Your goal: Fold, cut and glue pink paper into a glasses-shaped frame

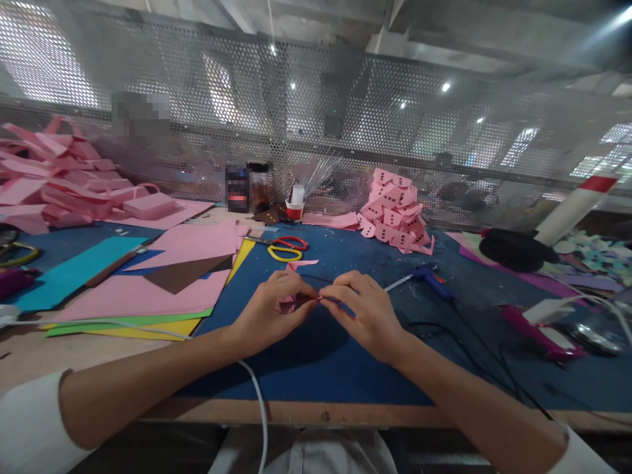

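My left hand and my right hand meet over the blue mat, fingers pinched together. Between the fingertips sits a small pink paper piece, partly hidden by the fingers. Both hands grip it from opposite sides. A thin dark strand runs from the piece toward the right, too fine to name. Red-and-yellow scissors lie just beyond my hands. A blue glue gun rests to the right of my right hand.
Sheets of pink, brown, teal, green and yellow paper lie at left. Piles of pink folded pieces stand at far left and centre back. A pink glue gun, cables and a black bundle sit right. Perforated metal screen behind.
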Available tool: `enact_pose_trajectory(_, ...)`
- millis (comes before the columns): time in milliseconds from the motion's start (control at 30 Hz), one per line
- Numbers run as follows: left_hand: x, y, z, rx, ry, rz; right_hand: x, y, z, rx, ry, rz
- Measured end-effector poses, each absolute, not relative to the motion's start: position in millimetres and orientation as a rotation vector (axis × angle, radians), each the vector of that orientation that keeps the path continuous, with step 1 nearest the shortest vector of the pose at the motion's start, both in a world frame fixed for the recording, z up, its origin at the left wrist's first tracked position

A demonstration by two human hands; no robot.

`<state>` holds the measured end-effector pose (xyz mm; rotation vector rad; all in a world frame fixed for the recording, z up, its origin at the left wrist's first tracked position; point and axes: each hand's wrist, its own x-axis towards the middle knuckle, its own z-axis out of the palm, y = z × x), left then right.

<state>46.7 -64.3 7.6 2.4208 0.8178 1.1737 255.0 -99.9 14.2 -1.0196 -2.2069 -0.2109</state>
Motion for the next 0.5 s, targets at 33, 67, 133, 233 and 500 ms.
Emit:
enact_pose_trajectory(33, 46.6, -64.4, 7.6, 2.426, 0.812, 1.177, 255.0, -100.4, 15.1, -1.03, -2.216, -0.236)
enact_pose_trajectory(67, 46.6, -64.5, 7.9, 2.433, 0.805, 1.178, 255.0, -100.9, 16.0, -1.037, -2.225, -0.258)
enact_pose_trajectory(133, 46.5, -64.6, 8.9, 2.455, 0.794, 1.178, 255.1, -101.7, 17.2, -1.039, -2.24, -0.287)
enact_pose_trajectory(233, 46.5, -64.3, 10.5, 2.489, 0.787, 1.173, 255.3, -102.2, 17.9, -1.021, -2.257, -0.307)
enact_pose_trajectory(500, 47.7, -63.0, 10.1, 2.518, 0.771, 1.177, 255.4, -101.5, 18.0, -0.982, -2.278, -0.34)
